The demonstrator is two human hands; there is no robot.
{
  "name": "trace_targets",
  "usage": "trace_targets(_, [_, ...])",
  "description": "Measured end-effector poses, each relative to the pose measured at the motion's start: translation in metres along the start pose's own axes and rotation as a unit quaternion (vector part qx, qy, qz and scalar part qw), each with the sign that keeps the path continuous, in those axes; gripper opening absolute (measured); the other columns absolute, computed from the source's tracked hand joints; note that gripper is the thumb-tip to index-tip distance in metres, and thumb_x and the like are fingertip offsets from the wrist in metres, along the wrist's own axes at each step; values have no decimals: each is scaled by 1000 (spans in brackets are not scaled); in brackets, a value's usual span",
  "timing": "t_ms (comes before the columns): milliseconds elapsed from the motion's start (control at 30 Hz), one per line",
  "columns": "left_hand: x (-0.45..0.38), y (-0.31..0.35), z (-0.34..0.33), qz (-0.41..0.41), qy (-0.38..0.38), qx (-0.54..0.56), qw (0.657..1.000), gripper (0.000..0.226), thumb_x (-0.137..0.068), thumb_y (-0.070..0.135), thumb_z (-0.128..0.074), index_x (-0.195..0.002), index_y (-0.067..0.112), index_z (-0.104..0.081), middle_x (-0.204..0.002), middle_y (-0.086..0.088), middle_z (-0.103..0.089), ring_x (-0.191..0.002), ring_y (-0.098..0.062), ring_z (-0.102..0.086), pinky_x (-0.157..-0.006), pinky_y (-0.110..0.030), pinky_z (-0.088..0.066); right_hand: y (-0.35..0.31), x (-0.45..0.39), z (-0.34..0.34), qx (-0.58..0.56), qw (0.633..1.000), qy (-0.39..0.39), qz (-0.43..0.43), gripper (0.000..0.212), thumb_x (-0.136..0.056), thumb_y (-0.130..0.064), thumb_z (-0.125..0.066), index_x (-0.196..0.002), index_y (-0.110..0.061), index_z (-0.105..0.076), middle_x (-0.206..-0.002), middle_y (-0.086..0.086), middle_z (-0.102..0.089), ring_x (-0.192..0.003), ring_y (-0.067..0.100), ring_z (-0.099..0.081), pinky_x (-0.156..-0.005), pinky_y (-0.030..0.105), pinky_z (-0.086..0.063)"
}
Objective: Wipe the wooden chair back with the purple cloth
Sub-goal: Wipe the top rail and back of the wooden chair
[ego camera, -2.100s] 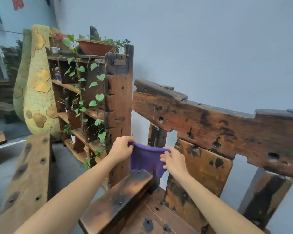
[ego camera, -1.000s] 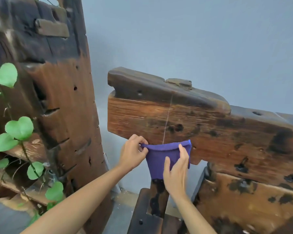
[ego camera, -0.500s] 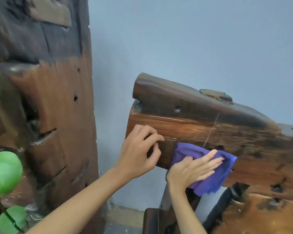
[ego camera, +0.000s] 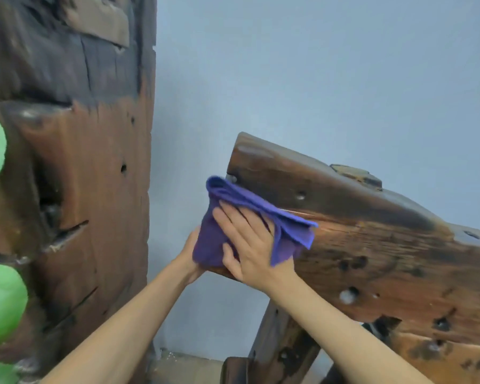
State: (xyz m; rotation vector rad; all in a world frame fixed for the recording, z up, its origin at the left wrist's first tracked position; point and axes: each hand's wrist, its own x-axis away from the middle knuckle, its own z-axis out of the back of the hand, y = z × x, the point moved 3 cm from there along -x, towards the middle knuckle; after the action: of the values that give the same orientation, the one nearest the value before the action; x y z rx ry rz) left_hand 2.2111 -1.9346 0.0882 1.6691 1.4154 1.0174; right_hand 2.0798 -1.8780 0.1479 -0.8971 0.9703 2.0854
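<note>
Behind everything stands a plain blue-grey wall [ego camera: 302, 79], filling the upper right and centre of the view. Against it on the left rises a tall upright wooden post [ego camera: 89, 162], dark and cracked near the top, reddish-brown below, with small round holes and split grooves in its face. Large green leaves [ego camera: 0, 300] overlap the post along the left edge of the frame.

Right of centre is the wooden chair back [ego camera: 385, 259], a thick weathered plank that slopes down toward the right. Its upper face is dark, its front face is lighter brown with black spots and holes, and a small flat wooden block [ego camera: 356, 177] sits on its top edge. A dark support leg [ego camera: 277, 342] runs down from below the plank's left end.

The purple cloth [ego camera: 250, 220] is draped over the left end of the chair back, covering the corner and hanging down the front face, with folded layers running along the upper edge.

The right hand [ego camera: 250, 245] lies flat on the cloth, fingers straight and spread, pressing it against the front of the plank. The left hand [ego camera: 190, 256] sits at the plank's left end beneath the cloth; most of it is hidden by the fabric, so its grip cannot be told. Both forearms are bare and reach up from the lower edge of the frame.
</note>
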Motion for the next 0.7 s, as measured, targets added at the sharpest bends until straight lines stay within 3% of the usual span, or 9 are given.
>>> trace_targets(67, [-4, -3, -1, 30, 5, -7, 1000, 38, -103, 31, -43, -88, 13, -73, -78, -6, -78, -67, -18, -74, -64, -27, -58, 25, 42, 11, 5, 995, -72, 66, 62, -88, -25, -62, -149, -17, -50, -151, 0, -51, -138, 21, -47, -123, 32, -21])
trace_targets(167, [-8, -4, 2, 19, 10, -66, 998, 51, -105, 43, -40, -85, 22, -82, -93, -5, -80, -81, -21, -78, -67, -34, -63, 83, 77, 50, 78, 994, -68, -40, 68, -88, -34, -56, -153, -32, -37, -149, -2, -47, -119, 31, -55, -116, 35, -25])
trace_targets(267, [-6, -11, 6, 33, 20, -9, 999, 53, -104, 45, -42, -78, 24, -82, -92, -7, -79, -79, -23, -77, -68, -39, -61, 107, 59, 76, 171, 965, 3, -197, 68, -89, -36, -48, -155, -28, -34, -160, 8, -33, -141, 36, -39, -119, 48, -17])
trace_targets(334, [-8, -16, 6, 50, 19, 35, 998, 54, -105, 42, -41, -75, 20, -82, -89, -10, -78, -75, -23, -76, -67, -39, -59, 97, 18, 79, 163, 955, 41, -244, 63, -92, -33, -43, -155, -24, -38, -161, 9, -35, -148, 31, -33, -122, 49, -16])
trace_targets(400, [-11, -19, 8, 58, 23, 30, 998, 51, -105, 37, -40, -82, 14, -78, -92, -13, -76, -76, -25, -75, -73, -41, -60, 77, -40, 79, 124, 960, 58, -243, 53, -93, -29, -40, -144, -27, -53, -144, 5, -57, -131, 28, -54, -113, 44, -33])
trace_targets(434, [-12, -19, 9, 58, 27, 13, 998, 47, -105, 36, -39, -87, 11, -74, -94, -15, -75, -79, -26, -73, -77, -43, -59, 68, -71, 79, 97, 963, 39, -247, 49, -93, -29, -37, -136, -30, -60, -129, 2, -66, -114, 28, -63, -99, 41, -43])
trace_targets(500, [-14, -17, 10, 56, 29, -25, 998, 46, -105, 39, -34, -93, 10, -67, -100, -18, -74, -85, -27, -72, -87, -45, -57, 57, -126, 74, 48, 963, -59, -257, 46, -93, -35, -28, -124, -35, -63, -113, 1, -69, -94, 32, -66, -71, 39, -42])
trace_targets(600, [-13, -12, 10, 76, 15, -7, 997, 67, -105, 51, -22, -93, 12, -75, -102, -12, -78, -90, -25, -76, -90, -42, -57, 42, -183, 51, 41, 944, -269, -187, 42, -90, -41, -30, -103, -28, -67, -114, 7, -66, -97, 34, -60, -73, 38, -31])
trace_targets(700, [-11, -11, 9, 114, -7, 88, 990, 78, -103, 58, -14, -118, 6, -71, -116, -17, -75, -103, -33, -72, -90, -43, -55, 29, -207, 34, 130, 889, -424, -114, 27, -81, -43, -38, -77, -23, -55, -106, 7, -64, -88, 31, -50, -76, 39, -30])
